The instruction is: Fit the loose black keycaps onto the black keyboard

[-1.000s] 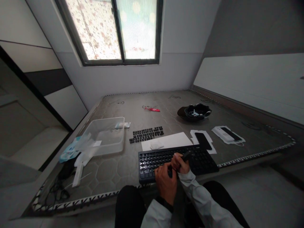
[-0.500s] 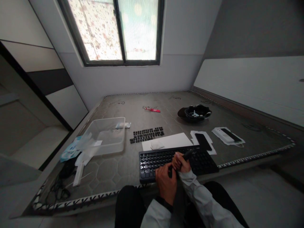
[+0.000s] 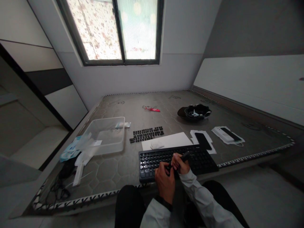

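A black keyboard (image 3: 152,161) lies at the near edge of the bed, with many of its keycaps off on the left and middle part. My right hand (image 3: 180,164) is closed around a black pen-like tool (image 3: 186,155), whose thick end sticks out past the thumb side. My left hand (image 3: 165,180) rests at the keyboard's front edge beside it, fingers curled and pressed together; whatever they grip is hidden. Behind the keyboard, removed black keycaps (image 3: 147,134) lie in rows. A white sheet (image 3: 175,139) with a crumpled white tissue (image 3: 157,145) lies between them.
To the left stands a clear plastic bin (image 3: 111,150), with a blue packet (image 3: 71,148) and black cables (image 3: 57,190) near it. Rightward are a black phone (image 3: 203,141), a white device on a wrapper (image 3: 228,135) and a dark cap (image 3: 194,114). A red wrapper (image 3: 153,109) lies farther back.
Both hands have shifted slightly left over the keyboard. My left fingers have moved up a little, and the tool in my right hand has moved slightly with it.
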### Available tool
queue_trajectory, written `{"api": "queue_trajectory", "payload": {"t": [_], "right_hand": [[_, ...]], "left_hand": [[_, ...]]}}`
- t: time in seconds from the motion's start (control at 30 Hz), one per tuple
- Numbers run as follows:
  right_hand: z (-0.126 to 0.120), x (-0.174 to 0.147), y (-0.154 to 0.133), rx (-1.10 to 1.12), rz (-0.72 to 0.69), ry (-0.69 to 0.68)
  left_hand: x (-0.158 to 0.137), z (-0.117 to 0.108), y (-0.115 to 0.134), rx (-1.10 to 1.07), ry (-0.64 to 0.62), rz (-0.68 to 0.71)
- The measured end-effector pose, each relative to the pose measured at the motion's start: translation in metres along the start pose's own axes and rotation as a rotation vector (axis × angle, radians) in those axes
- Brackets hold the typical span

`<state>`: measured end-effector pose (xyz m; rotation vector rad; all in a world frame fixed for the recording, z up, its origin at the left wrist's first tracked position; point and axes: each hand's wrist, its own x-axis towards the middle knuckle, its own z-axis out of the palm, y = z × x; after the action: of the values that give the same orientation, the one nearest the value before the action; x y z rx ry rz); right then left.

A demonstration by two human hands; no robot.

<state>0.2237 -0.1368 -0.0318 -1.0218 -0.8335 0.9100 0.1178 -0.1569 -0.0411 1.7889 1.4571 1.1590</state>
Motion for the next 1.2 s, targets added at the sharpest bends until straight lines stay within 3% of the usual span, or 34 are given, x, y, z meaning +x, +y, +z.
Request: {"api": "queue_trajectory", "payload": {"t": [0.23, 0.57, 0.63, 0.73, 0.83, 0.9, 1.2], "right_hand": [[-0.006, 0.001, 0.001, 0.021, 0.014, 0.003], [-0.011, 0.007, 0.002, 0.05, -0.049, 0.035], [-0.013, 0.007, -0.003, -0.043, -0.079, 0.067], [-0.018, 0.004, -0.013, -0.415, -0.173, 0.098], [-0.023, -0.003, -0.021, -0.835, -0.29, 0.034], [-0.024, -0.008, -0.022, -0.977, -0.328, -0.022], [-0.025, -0.024, -0.016, -1.014, -0.381, -0.208]], "left_hand": [[0.001, -0.005, -0.002, -0.071, -0.07, 0.138], [0.003, -0.004, -0.008, -0.235, -0.019, 0.035], [0.004, -0.005, -0.007, -0.276, 0.002, 0.0], [0.004, -0.007, -0.005, -0.298, 0.033, -0.066], [0.004, -0.007, -0.004, -0.351, 0.052, -0.146], [0.004, -0.008, -0.004, -0.412, 0.022, -0.184], [0.006, -0.017, -0.005, -0.886, -0.087, -0.326]]}}
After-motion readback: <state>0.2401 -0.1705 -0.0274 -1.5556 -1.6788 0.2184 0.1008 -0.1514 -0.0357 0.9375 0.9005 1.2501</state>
